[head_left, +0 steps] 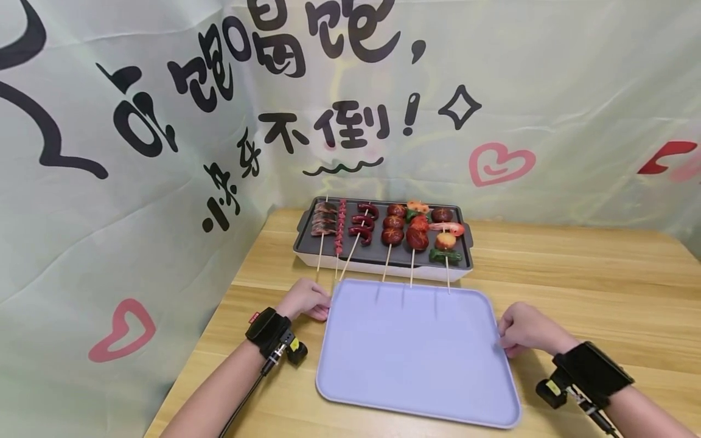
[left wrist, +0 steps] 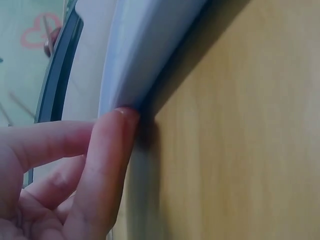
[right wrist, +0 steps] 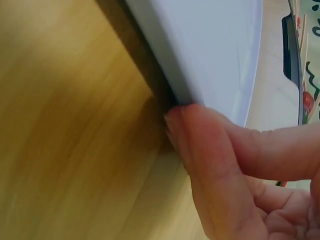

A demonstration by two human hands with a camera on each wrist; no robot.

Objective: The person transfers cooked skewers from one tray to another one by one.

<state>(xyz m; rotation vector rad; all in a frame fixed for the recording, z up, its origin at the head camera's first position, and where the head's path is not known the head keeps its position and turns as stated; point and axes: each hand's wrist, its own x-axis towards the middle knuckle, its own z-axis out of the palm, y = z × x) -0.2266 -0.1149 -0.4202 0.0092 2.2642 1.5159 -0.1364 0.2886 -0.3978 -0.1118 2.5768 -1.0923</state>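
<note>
A pale lavender rectangular tray (head_left: 411, 359) is in front of the grill, with nothing lying on it. My left hand (head_left: 305, 299) pinches its left edge near the far corner. In the left wrist view, the thumb (left wrist: 107, 160) and index finger meet at the tray's rim (left wrist: 135, 65). Opposite, my right hand (head_left: 528, 331) pinches the right edge, a little nearer to me. The right wrist view has the thumb (right wrist: 215, 170) against the rim (right wrist: 167, 45). A dark shadow runs along the underside; whether the tray touches the table cannot be told.
Behind the tray stands a grill with a dark plate (head_left: 378, 252) and white base. Several skewers of mushrooms (head_left: 392, 222), octopus-like pieces (head_left: 362, 224) and other food lie on it, their sticks overhanging toward the tray. The wooden table (head_left: 602, 292) meets a printed cloth backdrop (head_left: 575, 91).
</note>
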